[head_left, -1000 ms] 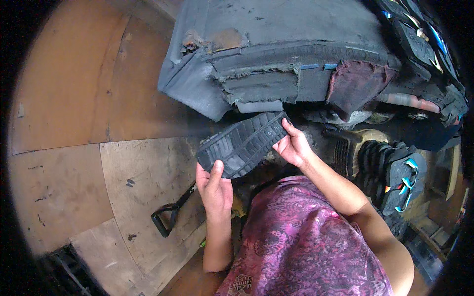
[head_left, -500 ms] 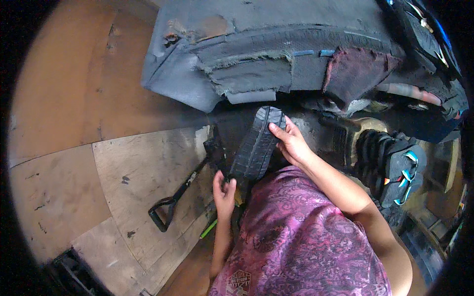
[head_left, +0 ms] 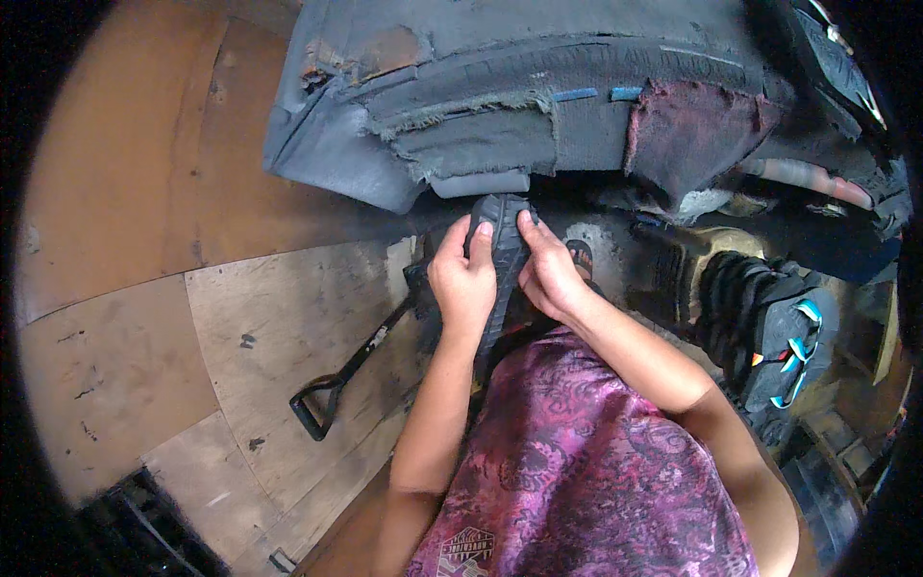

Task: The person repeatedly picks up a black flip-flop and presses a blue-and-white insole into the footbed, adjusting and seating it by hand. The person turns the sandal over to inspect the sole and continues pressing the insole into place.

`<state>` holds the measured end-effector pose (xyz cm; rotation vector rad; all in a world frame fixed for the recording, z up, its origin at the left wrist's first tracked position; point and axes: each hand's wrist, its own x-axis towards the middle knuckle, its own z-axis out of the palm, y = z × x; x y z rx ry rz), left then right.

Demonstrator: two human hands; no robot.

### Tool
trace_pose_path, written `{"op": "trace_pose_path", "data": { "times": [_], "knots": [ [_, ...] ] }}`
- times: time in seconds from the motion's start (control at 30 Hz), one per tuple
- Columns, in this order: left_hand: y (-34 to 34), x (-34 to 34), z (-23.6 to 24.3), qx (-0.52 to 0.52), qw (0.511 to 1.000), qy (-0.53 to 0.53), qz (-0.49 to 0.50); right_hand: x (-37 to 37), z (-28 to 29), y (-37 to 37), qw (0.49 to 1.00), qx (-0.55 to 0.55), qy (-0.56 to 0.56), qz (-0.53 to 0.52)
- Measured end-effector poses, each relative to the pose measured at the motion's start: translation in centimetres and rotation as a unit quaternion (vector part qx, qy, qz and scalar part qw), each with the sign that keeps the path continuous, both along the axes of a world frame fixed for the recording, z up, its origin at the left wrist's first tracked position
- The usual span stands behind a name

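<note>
A black treaded rubber sole (head_left: 501, 288) stands out in front of my body, its tread turned partly edge-on and its far end just below the bench edge. My left hand (head_left: 462, 284) grips the far end from the left, thumb laid along the top. From the right, my right hand (head_left: 550, 271) is closed on the same end, its thumb close to the other one. The near end of the sole runs down toward my patterned pink shirt. Most of my fingers are hidden under the sole.
Above my hands is a dark, worn bench (head_left: 577, 67) with a frayed grey patch (head_left: 471, 144) and a reddish rag (head_left: 692, 139) on its edge. Black sandals with bright straps (head_left: 793, 346) are bundled at the right. A black D-shaped tool handle (head_left: 322, 399) lies over plywood panels (head_left: 279, 337) at the left.
My left hand has moved up from the sole's near end to its far end and taken hold there. The sole has turned more edge-on, with my right hand still on it.
</note>
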<state>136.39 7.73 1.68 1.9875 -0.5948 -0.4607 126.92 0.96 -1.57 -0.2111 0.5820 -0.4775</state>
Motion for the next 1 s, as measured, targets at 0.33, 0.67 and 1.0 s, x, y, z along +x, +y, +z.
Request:
{"op": "trace_pose_path", "data": {
  "times": [0.33,0.67,1.0],
  "knots": [
    [0.5,-0.9,1.2,0.027,0.995,-0.09,0.012,0.5,-0.5,-0.7,0.996,0.032,-0.077,0.037],
    [0.5,-1.2,-1.1,-0.118,0.969,0.215,-0.018,-0.7,-0.8,-1.8,0.991,-0.089,0.028,0.094],
    [-1.1,0.0,-0.1,0.003,0.998,0.026,-0.05,0.5,-2.0,-1.2,0.997,-0.038,-0.054,0.033]
  ]
}}
